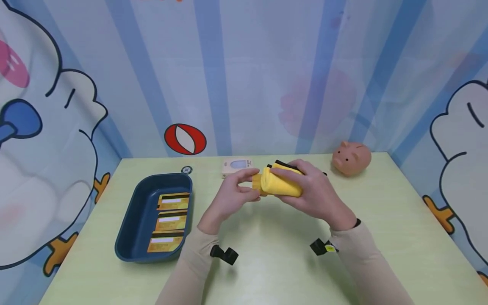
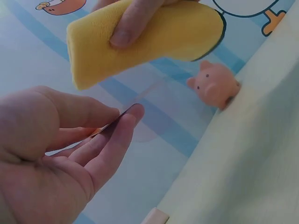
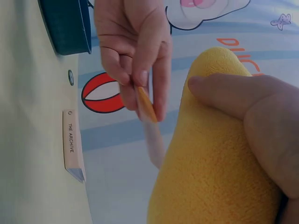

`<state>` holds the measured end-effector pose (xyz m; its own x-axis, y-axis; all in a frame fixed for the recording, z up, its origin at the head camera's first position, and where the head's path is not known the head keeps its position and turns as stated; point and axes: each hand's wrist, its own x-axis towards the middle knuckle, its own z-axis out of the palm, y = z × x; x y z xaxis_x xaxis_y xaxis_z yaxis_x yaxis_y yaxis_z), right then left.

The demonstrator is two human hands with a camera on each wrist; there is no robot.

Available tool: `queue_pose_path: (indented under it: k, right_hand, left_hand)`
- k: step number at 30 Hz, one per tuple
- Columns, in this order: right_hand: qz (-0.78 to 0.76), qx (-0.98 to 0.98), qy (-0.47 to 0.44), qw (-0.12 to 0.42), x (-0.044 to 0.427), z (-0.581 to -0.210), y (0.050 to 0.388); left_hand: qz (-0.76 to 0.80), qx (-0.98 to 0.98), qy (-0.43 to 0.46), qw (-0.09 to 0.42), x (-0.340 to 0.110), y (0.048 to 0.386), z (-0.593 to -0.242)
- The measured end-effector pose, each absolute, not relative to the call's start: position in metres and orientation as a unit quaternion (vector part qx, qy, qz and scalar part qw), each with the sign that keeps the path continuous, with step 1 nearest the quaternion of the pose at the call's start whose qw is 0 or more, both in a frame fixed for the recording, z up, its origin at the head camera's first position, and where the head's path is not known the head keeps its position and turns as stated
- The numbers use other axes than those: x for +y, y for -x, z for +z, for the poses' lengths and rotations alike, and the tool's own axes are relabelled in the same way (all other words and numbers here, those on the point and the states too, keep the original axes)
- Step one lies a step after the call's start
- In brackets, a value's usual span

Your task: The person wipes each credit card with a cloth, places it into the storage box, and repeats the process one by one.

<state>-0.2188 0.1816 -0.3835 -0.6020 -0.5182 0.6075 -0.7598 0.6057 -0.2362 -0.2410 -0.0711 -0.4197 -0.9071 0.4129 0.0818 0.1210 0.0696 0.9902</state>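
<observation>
Between thumb and fingers, my left hand (image 1: 233, 191) pinches a thin gold card (image 3: 147, 106), seen nearly edge-on in both wrist views. My right hand (image 1: 319, 191) grips a folded yellow cloth (image 1: 283, 182) with a dark edge, its thumb pressed on the fabric. From the head camera the cloth overlaps the card; in the left wrist view (image 2: 145, 44) a gap shows between them. Both hands are raised above the table. To the left, a dark blue tray (image 1: 127, 224) holds three gold cards (image 1: 170, 221) with black stripes, laid in a column.
A pale box (image 1: 236, 165) marked "THE ARCHIVE" stands at the table's back, behind my hands. At the back right is a pink piggy bank (image 1: 351, 159). A small round disc (image 1: 187, 170) lies by the tray's far corner. A printed curtain (image 1: 259, 76) hangs behind the table.
</observation>
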Motion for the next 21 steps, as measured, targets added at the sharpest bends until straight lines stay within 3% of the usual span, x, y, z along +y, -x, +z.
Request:
queue_pose_path:
  k: [21]
  right_hand:
    - [0.199,-0.875,-0.370,0.239,0.165,-0.391,0.217]
  left_hand:
    - [0.689,0.681,-0.225,0.104,-0.061,0.233,-0.412]
